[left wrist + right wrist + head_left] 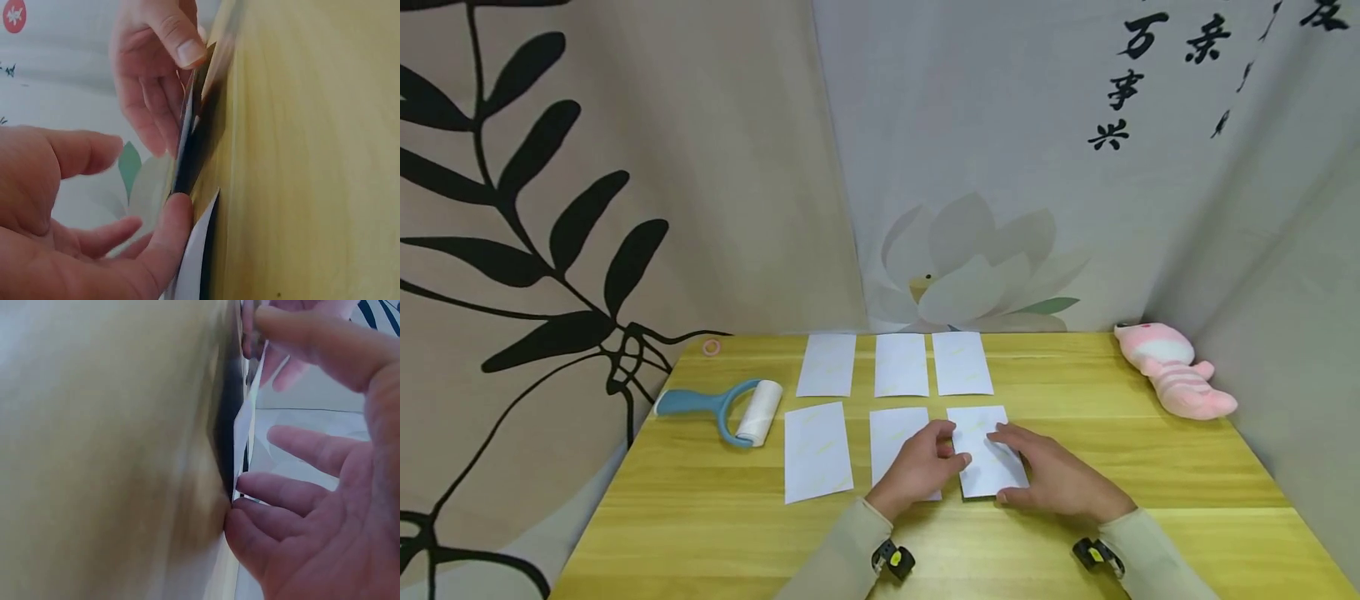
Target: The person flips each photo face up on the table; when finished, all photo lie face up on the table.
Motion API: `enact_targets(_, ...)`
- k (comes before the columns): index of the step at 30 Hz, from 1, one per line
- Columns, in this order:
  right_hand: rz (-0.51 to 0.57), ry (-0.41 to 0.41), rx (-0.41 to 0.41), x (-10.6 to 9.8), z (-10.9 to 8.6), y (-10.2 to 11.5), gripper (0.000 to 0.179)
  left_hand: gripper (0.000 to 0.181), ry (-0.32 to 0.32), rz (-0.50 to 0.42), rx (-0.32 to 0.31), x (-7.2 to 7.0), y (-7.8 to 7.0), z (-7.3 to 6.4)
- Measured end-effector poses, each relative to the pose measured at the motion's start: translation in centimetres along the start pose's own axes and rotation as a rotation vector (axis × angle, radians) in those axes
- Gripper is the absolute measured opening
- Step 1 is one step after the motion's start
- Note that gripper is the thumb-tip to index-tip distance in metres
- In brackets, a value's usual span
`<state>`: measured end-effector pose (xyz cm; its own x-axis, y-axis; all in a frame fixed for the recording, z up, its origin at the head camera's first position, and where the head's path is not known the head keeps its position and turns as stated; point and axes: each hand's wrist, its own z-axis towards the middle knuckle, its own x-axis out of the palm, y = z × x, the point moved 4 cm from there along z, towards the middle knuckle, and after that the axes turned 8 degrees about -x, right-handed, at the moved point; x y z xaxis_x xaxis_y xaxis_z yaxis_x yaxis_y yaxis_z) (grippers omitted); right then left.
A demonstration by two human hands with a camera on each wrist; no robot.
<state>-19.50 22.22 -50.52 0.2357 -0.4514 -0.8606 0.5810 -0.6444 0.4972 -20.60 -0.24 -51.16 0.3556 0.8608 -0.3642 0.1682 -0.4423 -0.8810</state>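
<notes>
Grained wood tabletop (722,525), rectangular white card (987,467), right fingers (1018,442) at edges

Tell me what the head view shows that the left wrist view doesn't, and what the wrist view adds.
Only the head view: the blue-handled roller, the pink plush toy, the black leaf print and the full two-row layout of white cards.

Only the left wrist view: a round red emblem with a white flower, and the palm side of the right hand.

Both: the right hand, the left hand, cards, wooden tabletop and the curtain's green leaf.
</notes>
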Motion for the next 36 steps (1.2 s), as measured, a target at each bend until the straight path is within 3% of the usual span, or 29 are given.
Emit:
enact_targets(6,0.033,-0.003,0.035,-0.3,0.1,-0.1,0.076,0.070,-0.015,-0.130,-0.030,0.1,0.1,0.1)
enact_targets(11,0.031,0.003,0.032,0.0,0.0,-0.1,0.077,0.080,0.003,-0.359,-0.074,0.9,0.4,0.4)
enact_targets(14,0.033,-0.001,0.024,0.2,-0.1,0.0,0.077,0.078,0.031,-0.444,-0.090,1.5,0.5,0.5)
enact_targets(21,0.014,-0.039,-0.007,0.1,0.1,0.6,0.070,0.064,0.089,-0.497,-0.070,2.0,0.5,0.6)
enact_targets(27,0.007,-0.141,-0.038,-0.6,0.9,1.7,0.053,0.065,0.115,-0.502,-0.054,1.4,0.3,0.5)
enact_targets(36,0.194,-0.197,0.038,-1.5,2.5,2.9,0.036,0.063,0.160,-0.547,-0.020,0.7,-0.6,-0.2)
